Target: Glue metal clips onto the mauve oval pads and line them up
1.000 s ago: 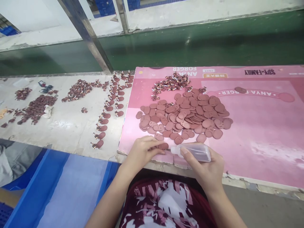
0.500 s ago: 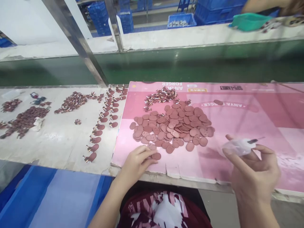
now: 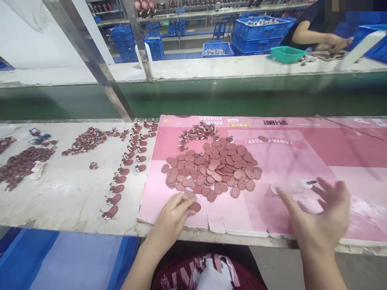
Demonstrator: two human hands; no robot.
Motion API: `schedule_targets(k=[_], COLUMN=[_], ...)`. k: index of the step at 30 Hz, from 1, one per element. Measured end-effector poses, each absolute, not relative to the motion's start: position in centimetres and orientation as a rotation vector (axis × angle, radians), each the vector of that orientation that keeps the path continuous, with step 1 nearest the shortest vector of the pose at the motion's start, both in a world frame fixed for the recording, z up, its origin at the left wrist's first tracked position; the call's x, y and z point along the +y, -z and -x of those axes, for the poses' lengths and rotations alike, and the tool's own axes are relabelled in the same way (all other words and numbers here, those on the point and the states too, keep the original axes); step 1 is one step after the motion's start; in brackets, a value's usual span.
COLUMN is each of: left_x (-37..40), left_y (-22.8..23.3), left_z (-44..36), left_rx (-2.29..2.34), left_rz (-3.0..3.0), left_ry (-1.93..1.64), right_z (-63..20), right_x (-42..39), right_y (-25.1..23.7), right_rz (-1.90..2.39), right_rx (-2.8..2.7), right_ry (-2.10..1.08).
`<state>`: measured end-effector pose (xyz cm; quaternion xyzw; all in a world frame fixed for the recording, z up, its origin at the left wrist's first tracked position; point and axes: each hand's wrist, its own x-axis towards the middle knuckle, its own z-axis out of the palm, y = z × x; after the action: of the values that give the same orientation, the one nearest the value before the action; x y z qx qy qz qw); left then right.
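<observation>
Brown oval (image 3: 196,207) in pinching left grip (image 3: 173,212), blurred clear bottle (image 3: 298,190) by spread-fingered right grip (image 3: 321,221)

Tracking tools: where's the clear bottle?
In the head view, the bottle is at the right hand, right of the disc pile on the pink board.

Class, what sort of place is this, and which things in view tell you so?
Probably a factory assembly line: loose brown ovals lie heaped on the pink board, blue crates stand beyond, and another person is at the opposite bench.
</observation>
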<state>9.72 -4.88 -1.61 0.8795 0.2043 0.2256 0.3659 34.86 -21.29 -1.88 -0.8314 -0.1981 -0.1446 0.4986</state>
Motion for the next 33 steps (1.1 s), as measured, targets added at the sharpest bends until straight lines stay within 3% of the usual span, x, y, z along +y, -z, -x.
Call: schedule_targets(k=[2,4,9,13,22,33], left_x=[-4.8,-4.7,-4.6,-4.8,-5.0,-5.2], left_y=[1.6,1.8,2.2,2.2,2.1,1.7], left_z=[-9.7,-9.7,-9.5,-9.4,-9.3,-9.3], left_rx=[0.524,0.519,0.537,0.572,0.583,0.630], left_rz=[-2.239,-2.225,-2.170,-2.118,-2.128,-2.107], left_ry=[-0.583,-0.596,-0.631,-0.651,-0.668,-0.682], right_z=[-34.0,-32.9,-31.0,-30.2,-29.1,-29.3], right_x=[-21.2,-20.2,-13.1,-6.4,-1.5,-3.2], right_y=[1.1,-0.1,-3.1,-4.3,-3.7,-3.5], right_rz=[1.913,1.911,2.134,2.470,2.676,2.305], right_rx=[-0.552,-0.611,-0.811,-1.111,-1.278,-1.199], right_ry=[0.678,0.765,-0.065,-0.255,-0.321,-0.378])
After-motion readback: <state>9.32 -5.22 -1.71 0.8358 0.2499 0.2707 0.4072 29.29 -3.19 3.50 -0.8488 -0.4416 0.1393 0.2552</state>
